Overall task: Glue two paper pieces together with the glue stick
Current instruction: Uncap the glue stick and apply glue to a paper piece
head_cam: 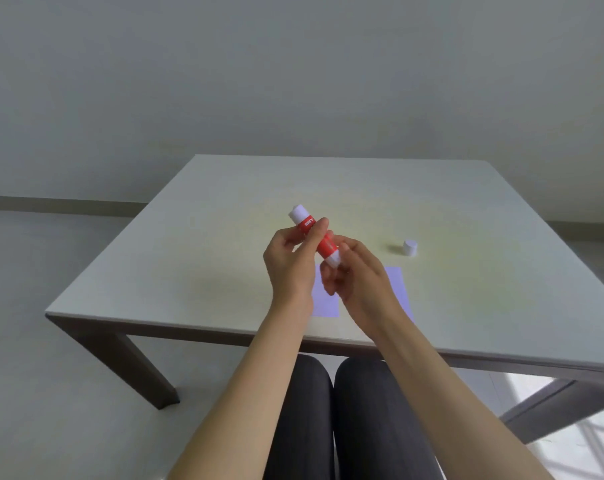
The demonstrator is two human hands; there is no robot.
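A red glue stick with white ends is held tilted above the table, its upper white end pointing away to the left. My left hand grips its red middle. My right hand pinches its lower white end. The white cap stands apart on the table to the right. Two pale lilac paper pieces lie flat under my hands: the left paper and the right paper, both partly hidden by my wrists.
The pale table has its front edge just before my knees. Its left front leg stands on the grey floor. A plain wall rises behind the table.
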